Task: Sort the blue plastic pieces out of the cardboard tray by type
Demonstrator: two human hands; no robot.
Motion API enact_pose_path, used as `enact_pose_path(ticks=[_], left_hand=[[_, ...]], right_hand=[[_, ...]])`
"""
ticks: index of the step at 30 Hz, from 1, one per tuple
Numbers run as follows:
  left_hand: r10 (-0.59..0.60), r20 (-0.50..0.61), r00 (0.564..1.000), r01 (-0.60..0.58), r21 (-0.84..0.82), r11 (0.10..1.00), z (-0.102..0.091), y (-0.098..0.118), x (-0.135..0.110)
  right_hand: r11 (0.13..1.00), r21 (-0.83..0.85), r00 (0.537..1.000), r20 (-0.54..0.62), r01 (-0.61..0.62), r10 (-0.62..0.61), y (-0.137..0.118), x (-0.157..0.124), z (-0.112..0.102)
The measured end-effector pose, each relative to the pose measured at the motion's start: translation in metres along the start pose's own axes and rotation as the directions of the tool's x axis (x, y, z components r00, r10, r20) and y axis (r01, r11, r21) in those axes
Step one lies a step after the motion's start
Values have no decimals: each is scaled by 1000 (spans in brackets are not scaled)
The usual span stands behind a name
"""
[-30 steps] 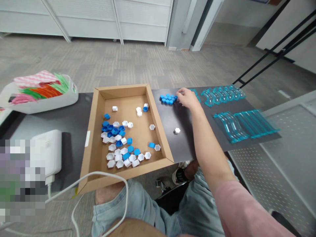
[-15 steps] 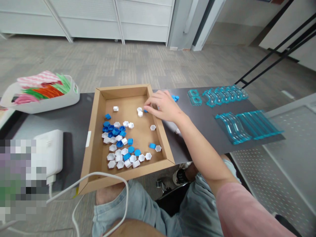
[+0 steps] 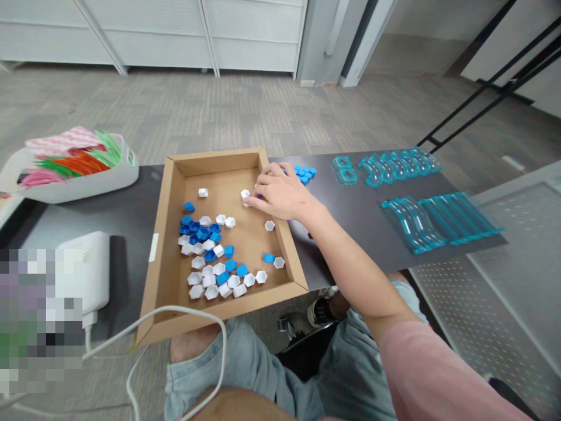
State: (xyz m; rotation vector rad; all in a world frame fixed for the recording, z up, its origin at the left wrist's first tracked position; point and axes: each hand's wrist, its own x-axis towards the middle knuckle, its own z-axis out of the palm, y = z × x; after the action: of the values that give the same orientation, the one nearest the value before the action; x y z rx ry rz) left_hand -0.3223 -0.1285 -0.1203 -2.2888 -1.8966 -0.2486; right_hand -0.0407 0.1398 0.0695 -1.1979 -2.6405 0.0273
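Observation:
My right hand [image 3: 283, 196] reaches over the right wall of the cardboard tray [image 3: 169, 234]. Its fingers are curled together, tips down beside two white hexagon pieces [image 3: 245, 195] at the tray's far right; what they pinch is hidden. A heap of blue and white hexagon pieces [image 3: 210, 251] lies in the tray's middle and near side. A small cluster of blue hexagon pieces [image 3: 305, 173] sits on the black table just beyond the hand. My left hand is out of view.
Clear teal curved track pieces [image 3: 397, 166] and longer ones [image 3: 438, 219] lie on the black table [image 3: 359, 216] at the right. A white bin of coloured strips [image 3: 74, 164] stands at the left, a white device [image 3: 90, 269] with a cable near the front left.
My right hand has come left from the blue cluster on the table into the tray, and its fingers have dropped onto pieces at the tray's far right.

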Motion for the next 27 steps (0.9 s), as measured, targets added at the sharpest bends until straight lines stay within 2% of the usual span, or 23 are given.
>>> enact_pose_path(ticks=[8,13,19,23,27], left_hand=[[27,57,998,-28,20,999,-13,1,9],[39,-8,999,-39,0,999,-11,1,6],[19,46,999,-18,-30,999,-17,1,9],[49,9,999,-49,-5,999,-16,2,7],[25,-4,1000,-25,46,999,-12,4,6]], right_hand=[[999,38,997,73,10,-13,-3,2,-1],[992,128,997,69,21,-30,2,3,0],[929,370,998,-60,33,-12,13,9,9],[830,555,986,-162,49,50,22,10,14],[731,678,963,-238,73,125,34,6,8]])
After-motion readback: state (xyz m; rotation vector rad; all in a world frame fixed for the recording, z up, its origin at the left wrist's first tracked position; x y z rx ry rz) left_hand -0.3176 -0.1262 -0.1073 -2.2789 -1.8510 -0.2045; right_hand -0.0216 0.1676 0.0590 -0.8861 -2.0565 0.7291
